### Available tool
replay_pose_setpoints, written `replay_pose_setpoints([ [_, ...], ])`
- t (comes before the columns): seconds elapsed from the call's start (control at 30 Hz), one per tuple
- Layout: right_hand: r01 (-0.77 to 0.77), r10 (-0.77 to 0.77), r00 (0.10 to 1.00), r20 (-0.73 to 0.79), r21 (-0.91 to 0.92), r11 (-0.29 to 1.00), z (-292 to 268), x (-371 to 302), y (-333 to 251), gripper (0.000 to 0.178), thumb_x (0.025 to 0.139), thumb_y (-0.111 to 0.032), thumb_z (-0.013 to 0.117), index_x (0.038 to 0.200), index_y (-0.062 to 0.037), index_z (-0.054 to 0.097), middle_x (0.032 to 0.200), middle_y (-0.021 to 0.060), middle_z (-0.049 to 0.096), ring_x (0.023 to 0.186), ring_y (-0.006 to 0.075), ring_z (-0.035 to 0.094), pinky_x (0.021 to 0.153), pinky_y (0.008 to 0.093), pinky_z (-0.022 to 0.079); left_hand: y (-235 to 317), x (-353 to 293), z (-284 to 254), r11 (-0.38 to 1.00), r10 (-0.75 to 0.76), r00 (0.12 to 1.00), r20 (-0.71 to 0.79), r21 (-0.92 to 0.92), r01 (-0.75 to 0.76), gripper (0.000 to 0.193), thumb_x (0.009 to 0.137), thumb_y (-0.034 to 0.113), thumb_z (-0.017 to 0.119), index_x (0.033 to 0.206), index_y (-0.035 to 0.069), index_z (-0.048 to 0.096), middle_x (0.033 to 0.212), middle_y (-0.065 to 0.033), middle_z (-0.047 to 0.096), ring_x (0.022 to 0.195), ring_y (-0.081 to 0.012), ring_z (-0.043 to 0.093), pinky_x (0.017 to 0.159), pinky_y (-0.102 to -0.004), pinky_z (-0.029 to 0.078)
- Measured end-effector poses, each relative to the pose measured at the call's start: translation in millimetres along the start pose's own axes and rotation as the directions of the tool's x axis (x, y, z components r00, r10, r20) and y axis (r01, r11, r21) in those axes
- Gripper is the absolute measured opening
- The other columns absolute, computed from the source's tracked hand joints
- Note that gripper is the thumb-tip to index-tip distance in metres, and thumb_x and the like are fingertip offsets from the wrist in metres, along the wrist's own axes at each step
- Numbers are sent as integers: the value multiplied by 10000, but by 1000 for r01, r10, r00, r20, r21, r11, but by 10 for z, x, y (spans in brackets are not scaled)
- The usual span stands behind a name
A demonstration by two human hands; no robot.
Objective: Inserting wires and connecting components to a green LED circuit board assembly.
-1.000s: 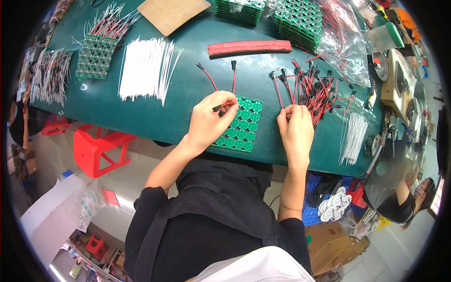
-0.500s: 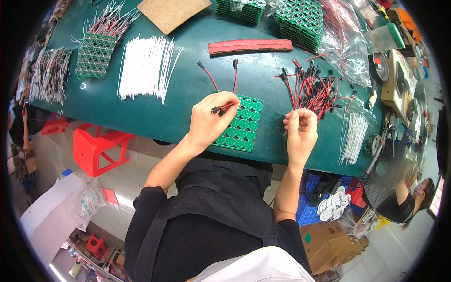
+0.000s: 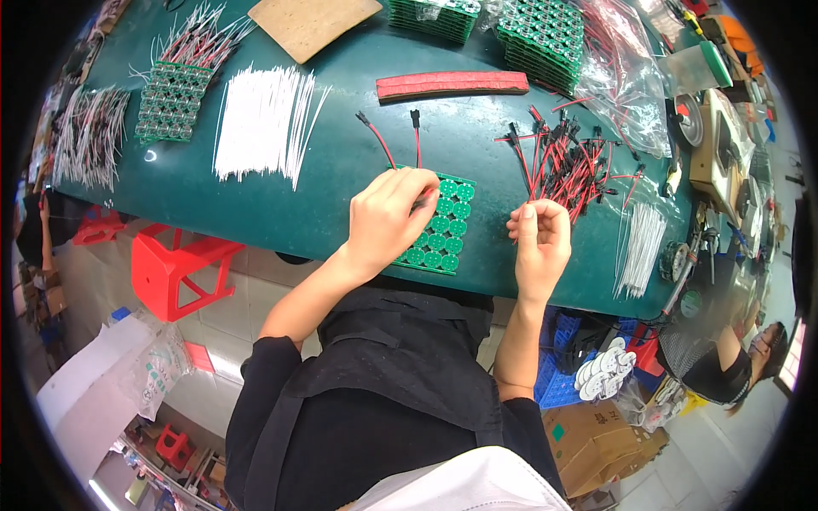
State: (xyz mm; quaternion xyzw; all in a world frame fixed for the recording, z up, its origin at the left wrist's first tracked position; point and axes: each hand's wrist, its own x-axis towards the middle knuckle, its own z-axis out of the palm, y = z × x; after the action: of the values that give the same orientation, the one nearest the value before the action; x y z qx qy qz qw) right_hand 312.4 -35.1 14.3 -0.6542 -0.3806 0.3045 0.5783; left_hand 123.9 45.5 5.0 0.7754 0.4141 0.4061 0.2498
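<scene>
My left hand (image 3: 392, 213) is closed over the upper left of a green circuit board (image 3: 443, 230) made of rows of round pads. A bit of red wire shows between its fingers; the connector on it is hidden. Past that hand, two red-and-black connector wires (image 3: 417, 140) stick out from the board's far edge, black plugs away from me. At the near left edge of a pile of connector wires (image 3: 571, 162), my right hand (image 3: 543, 234) pinches a connector wire, its red end just showing under the fingers.
White wires lie in bundles left (image 3: 264, 123) and right (image 3: 643, 251). A red foam strip (image 3: 452, 85) lies beyond the board. Stacked green boards (image 3: 541, 43), a brown board (image 3: 315, 25) and a plastic bag (image 3: 626, 77) are farther back. A red stool (image 3: 175, 272) stands left; another person (image 3: 724, 366) is at right.
My left hand has turned over the board, and the black plug that showed in it is now hidden. One connector wire at the board's edge has shifted left. My right hand has moved slightly left.
</scene>
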Motion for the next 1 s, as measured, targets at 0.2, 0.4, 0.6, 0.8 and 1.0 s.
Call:
replay_pose_setpoints([
  [0.2, 11, -27, 986, 165, 94, 995, 102, -91, -25, 98, 948, -52, 625, 987, 7, 557, 839, 46, 640, 720, 87, 620, 649, 224, 528, 38, 25, 33, 986, -73, 996, 41, 154, 66, 207, 802, 49, 733, 951, 63, 589, 776, -45, 644, 653, -173, 634, 595, -290, 513],
  [0.4, 505, -457, 849, 264, -154, 849, 246, -82, -17, 161, 812, 43, 712, 895, 4, 580, 795, 81, 618, 618, 138, 588, 544, 246, 492, 170, 33, -73, 930, -106, 960, 260, -315, 188, 190, 842, 61, 732, 1000, 0, 644, 931, -62, 659, 769, -142, 669, 648, -281, 529],
  [0.6, 301, -194, 885, 424, -201, 932, 159, 40, -134, 104, 866, -50, 693, 917, -23, 607, 812, 76, 621, 626, 145, 594, 556, 268, 489, 85, 83, -78, 601, -242, 829, 504, -593, 536, 153, 863, 81, 715, 977, -16, 682, 939, -66, 667, 848, -154, 681, 785, -270, 558],
  [0.8, 271, -268, 949, 166, -864, 424, -113, 348, -30, 180, 861, -155, 701, 954, -37, 601, 836, 107, 554, 787, 302, 583, 702, 416, 494, 63, 120, 18, 911, -237, 933, 271, -272, 310, 115, 836, 4, 710, 944, -12, 674, 891, -68, 689, 766, -120, 680, 685, -241, 550],
  [1.0, 237, -253, 961, 108, -792, 562, -161, 383, 92, 103, 855, -89, 670, 881, -26, 593, 836, 102, 555, 730, 268, 588, 656, 384, 496, 37, 74, 77, 948, -196, 957, 214, -210, 240, 116, 833, 0, 711, 940, -5, 667, 858, -61, 689, 706, -99, 662, 614, -230, 527],
])
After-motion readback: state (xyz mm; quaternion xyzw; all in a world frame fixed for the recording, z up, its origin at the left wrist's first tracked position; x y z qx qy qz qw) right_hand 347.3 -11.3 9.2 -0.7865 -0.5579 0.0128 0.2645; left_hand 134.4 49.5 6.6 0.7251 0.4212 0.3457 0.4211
